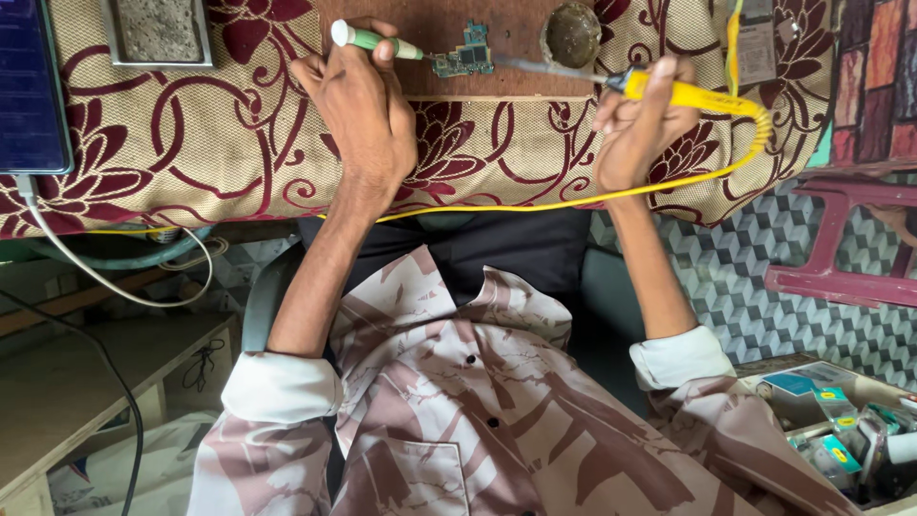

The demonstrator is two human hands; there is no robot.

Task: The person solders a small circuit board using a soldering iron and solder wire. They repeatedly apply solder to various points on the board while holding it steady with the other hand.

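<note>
My left hand [363,105] grips a green and white handled tool [368,40], and its tip rests on a small green circuit board [465,57]. The board lies on a brown wooden board [516,19] on the table. In my right hand [635,129] is a yellow soldering iron [693,96]. Its metal tip [544,67] points left and reaches the right edge of the circuit board. A yellow cord [535,204] loops from the iron down across the cloth.
A cream and maroon flowered cloth [191,124] covers the table. A round dark dish [571,33] sits behind the iron tip. At the left are a grey tray [158,33] and a dark screen [29,86] with a white cable. A maroon stool [841,239] and a box of small packets [841,430] are at the right.
</note>
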